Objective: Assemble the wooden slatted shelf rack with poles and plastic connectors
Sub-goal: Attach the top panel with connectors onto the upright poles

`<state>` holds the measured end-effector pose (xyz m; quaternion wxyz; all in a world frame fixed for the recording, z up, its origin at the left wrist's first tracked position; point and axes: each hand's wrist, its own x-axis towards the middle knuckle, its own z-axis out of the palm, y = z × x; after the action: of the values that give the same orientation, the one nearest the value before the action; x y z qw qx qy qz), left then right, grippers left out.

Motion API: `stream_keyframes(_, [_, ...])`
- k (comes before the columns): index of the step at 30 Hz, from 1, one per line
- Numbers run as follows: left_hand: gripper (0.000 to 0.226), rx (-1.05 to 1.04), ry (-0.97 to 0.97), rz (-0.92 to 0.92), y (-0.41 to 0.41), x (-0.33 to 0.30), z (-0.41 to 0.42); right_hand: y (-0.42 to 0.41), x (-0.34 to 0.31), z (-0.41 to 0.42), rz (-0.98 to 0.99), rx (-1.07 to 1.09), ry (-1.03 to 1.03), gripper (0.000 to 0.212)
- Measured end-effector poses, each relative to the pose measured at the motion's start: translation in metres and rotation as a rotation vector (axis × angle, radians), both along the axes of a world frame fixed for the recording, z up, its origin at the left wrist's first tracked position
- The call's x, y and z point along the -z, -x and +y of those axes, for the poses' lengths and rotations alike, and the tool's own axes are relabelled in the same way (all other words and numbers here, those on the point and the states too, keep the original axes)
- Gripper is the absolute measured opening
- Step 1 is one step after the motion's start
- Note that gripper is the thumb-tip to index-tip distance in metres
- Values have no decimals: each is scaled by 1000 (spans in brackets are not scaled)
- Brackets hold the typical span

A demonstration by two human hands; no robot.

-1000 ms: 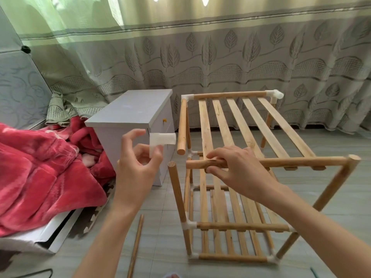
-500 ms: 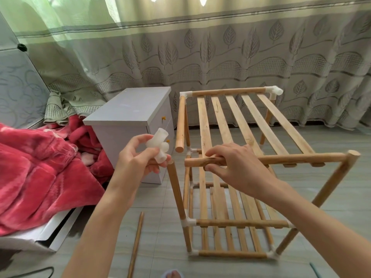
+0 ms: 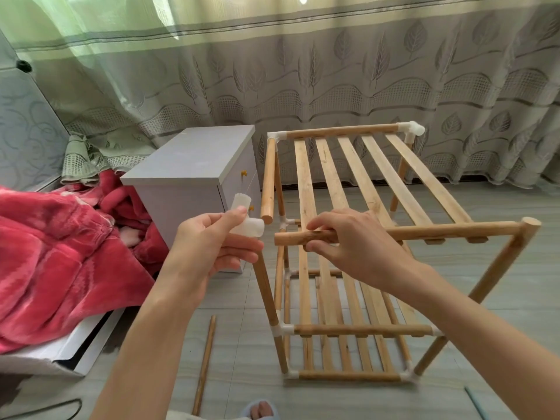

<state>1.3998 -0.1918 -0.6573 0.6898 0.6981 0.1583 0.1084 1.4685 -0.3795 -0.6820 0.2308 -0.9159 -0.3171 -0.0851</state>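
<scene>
The wooden slatted rack [image 3: 363,183] stands on the floor with three slatted levels joined by white plastic connectors. My left hand [image 3: 209,241] pinches a loose white plastic connector [image 3: 247,221] just above the near left upright pole [image 3: 268,292]. Its open socket faces the bare end of the top shelf's front rail [image 3: 454,230], a short gap away. My right hand [image 3: 348,241] grips that rail near its left end. A short side pole [image 3: 268,180] hangs from the far left corner connector [image 3: 277,136], its lower end free.
A white bedside cabinet [image 3: 194,168] stands left of the rack, close to my left hand. A red blanket [image 3: 54,253] lies on a low bed at the left. One loose thin pole [image 3: 204,365] rests on the tiled floor. Curtains hang behind. My slippered foot [image 3: 260,409] shows at the bottom edge.
My left hand has turned the connector and brought it down and right, over the near left upright, toward the rail's end. My right hand has kept its grip on the front rail.
</scene>
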Motion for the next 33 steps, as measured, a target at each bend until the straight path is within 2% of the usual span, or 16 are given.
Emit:
stream_keyframes(4, [29,-69,-99,40,-6,-1,-1,0,0,0,2,-6,-10,31])
stream_keyframes(8, [33,-139,-296,61,-14,5,6,-1,0,0,4,-4,-8,30])
stream_keyframes(17, [31,-68,-330,0,-17,8,3,-1,2,3,-9,-11,-7,29])
stream_keyframes(22, [34,-96,-510,-11,-22,10,-7,-1,2,2,-7,-16,-9,28])
stream_keyframes(28, [34,-53,-398,-3,-15,12,-1,-2,-2,-1,-33,-25,-25,25])
stream_keyframes(33, [35,-23,-381,28,-18,17,-3,-3,-4,0,-52,-24,-13,24])
